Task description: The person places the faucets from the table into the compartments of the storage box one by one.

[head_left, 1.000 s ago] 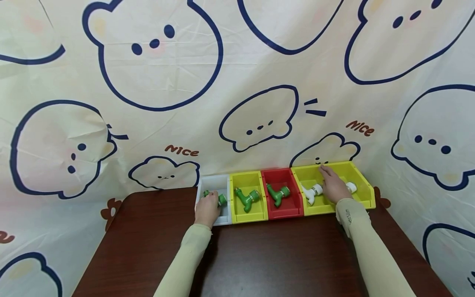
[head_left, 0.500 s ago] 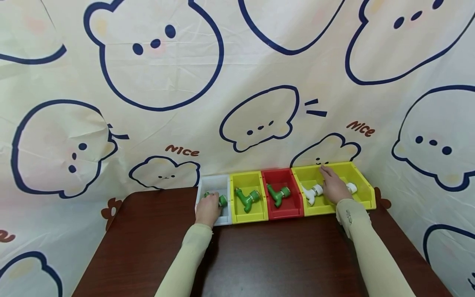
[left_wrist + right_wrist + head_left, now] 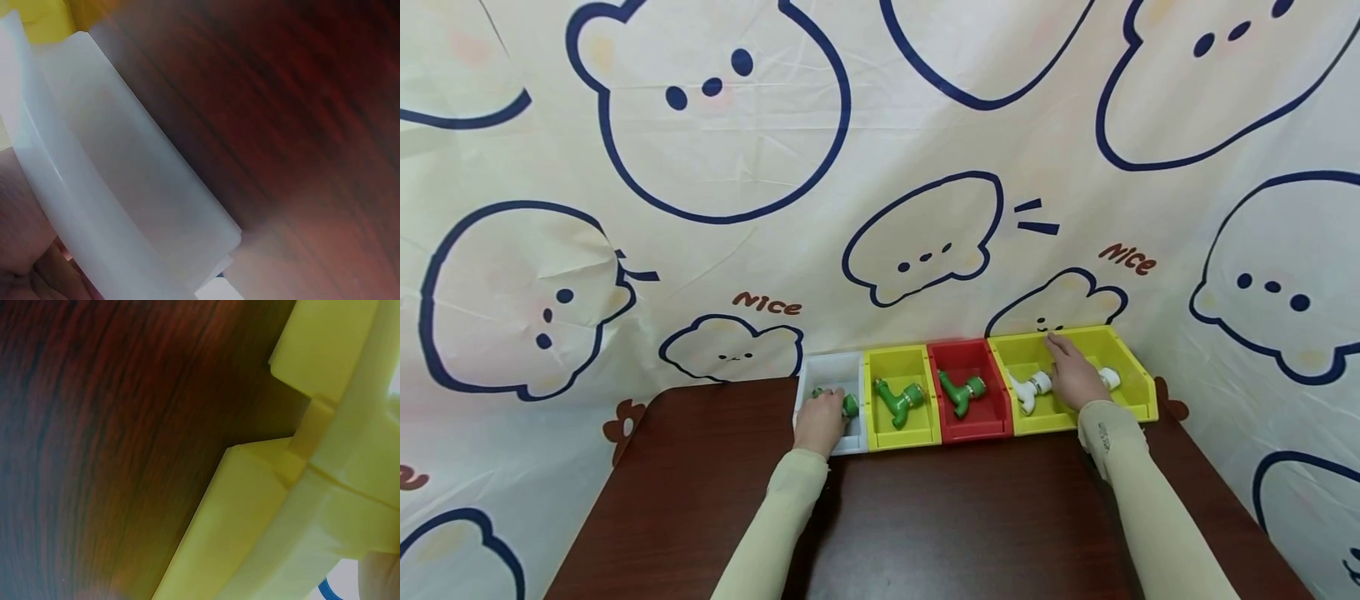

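In the head view my left hand (image 3: 822,418) reaches into the white bin (image 3: 853,446) at the left end of a row and grips a green tap (image 3: 849,407), whose ends show on either side of the fingers. My right hand (image 3: 1077,379) is inside the yellow bin area (image 3: 1138,392) at the right end. It lies over a second white tap (image 3: 1109,379), of which only the round end shows; the fingertips' hold is hidden. Just left of that hand lies a white tap (image 3: 1030,390). The left wrist view shows the white bin's wall (image 3: 144,181) and part of the hand.
Between the hands, a yellow bin (image 3: 932,437) holds a green tap (image 3: 900,403), and a red bin (image 3: 973,433) holds another green tap (image 3: 962,393). The bins stand along the back of the dark wooden table (image 3: 955,517). A printed cloth (image 3: 910,142) hangs behind.
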Tool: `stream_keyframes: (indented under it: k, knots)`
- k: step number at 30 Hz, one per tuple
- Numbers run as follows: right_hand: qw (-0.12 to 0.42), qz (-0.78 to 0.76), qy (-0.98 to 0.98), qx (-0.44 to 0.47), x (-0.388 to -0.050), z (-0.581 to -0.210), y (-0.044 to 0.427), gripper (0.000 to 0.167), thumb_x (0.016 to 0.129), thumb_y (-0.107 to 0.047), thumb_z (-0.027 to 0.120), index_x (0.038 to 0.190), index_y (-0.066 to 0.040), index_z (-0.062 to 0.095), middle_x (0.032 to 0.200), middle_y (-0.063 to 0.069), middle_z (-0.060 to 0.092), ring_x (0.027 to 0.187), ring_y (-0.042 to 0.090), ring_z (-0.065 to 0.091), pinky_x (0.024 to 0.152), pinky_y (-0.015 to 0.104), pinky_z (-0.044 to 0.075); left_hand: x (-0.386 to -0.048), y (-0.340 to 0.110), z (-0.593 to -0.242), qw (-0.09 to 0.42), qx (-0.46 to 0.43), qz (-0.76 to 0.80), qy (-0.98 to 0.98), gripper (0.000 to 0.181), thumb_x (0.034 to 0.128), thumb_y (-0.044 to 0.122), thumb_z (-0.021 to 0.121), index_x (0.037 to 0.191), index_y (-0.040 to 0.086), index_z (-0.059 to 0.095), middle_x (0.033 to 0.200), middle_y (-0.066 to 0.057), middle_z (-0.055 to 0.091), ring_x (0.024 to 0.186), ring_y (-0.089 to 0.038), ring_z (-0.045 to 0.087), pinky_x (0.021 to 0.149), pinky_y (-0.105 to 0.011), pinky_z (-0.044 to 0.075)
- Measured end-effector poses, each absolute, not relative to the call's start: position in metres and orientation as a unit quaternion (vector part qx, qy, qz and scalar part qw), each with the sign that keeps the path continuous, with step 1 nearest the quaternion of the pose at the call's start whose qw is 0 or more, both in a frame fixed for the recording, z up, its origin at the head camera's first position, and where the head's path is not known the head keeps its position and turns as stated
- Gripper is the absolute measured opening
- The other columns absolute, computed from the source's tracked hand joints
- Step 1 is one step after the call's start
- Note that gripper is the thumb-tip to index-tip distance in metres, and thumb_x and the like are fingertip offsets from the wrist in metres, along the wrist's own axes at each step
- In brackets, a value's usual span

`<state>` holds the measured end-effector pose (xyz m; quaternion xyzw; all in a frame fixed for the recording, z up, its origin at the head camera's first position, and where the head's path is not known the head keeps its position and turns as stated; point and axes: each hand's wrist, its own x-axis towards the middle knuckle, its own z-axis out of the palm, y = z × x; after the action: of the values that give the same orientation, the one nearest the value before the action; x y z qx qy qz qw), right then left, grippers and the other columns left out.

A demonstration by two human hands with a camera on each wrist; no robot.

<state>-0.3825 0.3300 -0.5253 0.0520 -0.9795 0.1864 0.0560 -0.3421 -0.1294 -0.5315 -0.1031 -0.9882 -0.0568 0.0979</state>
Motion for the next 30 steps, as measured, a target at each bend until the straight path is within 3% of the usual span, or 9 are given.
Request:
stream_keyframes:
  k: [30]
  knots:
    - [0.056,0.191,-0.979,0.047,-0.382,-0.5255,0.3288,0.057,0.107,-0.006,0.042,0.162,-0.001,0.03,0.168,0.019,0.026,0.152,0.044,0.028,0.119,0.061,0.029,-0.3383,-0.1307,-0.5273,0.084,-0.124,-0.032,-0.988,0.035,0.0893,0.03,0.082,0.109,0.003,0.071,0.097,-0.014,0.073,0.08,-0.03,0.071,0.073,-0.042,0.06]
